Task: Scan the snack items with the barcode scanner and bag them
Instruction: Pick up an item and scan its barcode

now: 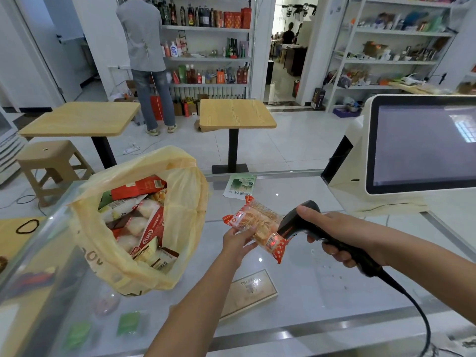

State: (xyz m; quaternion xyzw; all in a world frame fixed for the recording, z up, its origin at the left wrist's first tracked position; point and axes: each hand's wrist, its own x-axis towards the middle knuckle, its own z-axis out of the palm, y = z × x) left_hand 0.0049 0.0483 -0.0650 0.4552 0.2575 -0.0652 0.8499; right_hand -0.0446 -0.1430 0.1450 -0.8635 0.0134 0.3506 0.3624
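Left hand [238, 244] pinches snack pack [257, 228] above counter; right hand [332, 233] grips scanner [304, 222], red beam on barcode. Scan step underway. Next: pack into yellow bag [185, 210] at left.

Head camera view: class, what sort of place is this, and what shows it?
Probably a small shop's checkout: the right hand grips a barcode scanner aimed at a snack packet, a till screen stands beside it, stocked shelves behind.
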